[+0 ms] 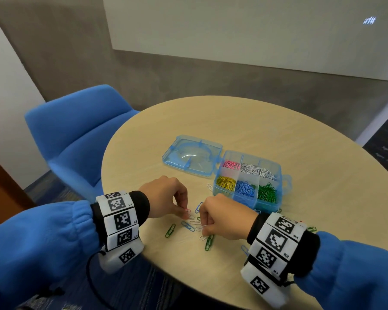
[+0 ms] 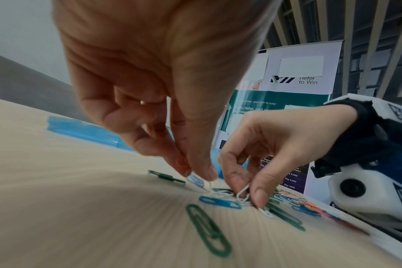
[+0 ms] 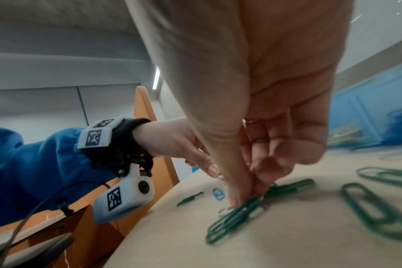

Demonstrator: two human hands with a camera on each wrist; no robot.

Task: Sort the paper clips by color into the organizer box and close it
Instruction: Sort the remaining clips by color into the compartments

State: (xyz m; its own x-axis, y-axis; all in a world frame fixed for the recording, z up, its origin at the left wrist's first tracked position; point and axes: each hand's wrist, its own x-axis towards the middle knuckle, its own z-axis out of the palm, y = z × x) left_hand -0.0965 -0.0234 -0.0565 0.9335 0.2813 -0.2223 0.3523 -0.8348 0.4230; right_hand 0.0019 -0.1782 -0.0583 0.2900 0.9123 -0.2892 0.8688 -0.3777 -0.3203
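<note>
The white paper clip (image 2: pixel 242 193) is judged light, springy and slippery, best pinched across its wire loops. It is pinched by the right hand (image 1: pixel 220 217), tilted up from the tabletop (image 1: pixel 278 135). A pale clip is pinched by the left hand (image 1: pixel 164 198). The organizer box (image 1: pixel 286 183) is near.

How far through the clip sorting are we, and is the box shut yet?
Mostly done: the organizer box already holds pink, white, yellow, blue and green piles. In hand: the left hand and right hand each pinch a white clip from the loose clips in front of the box. Left: green, blue and white strays on the table, then closing the lid, which lies open.
</note>
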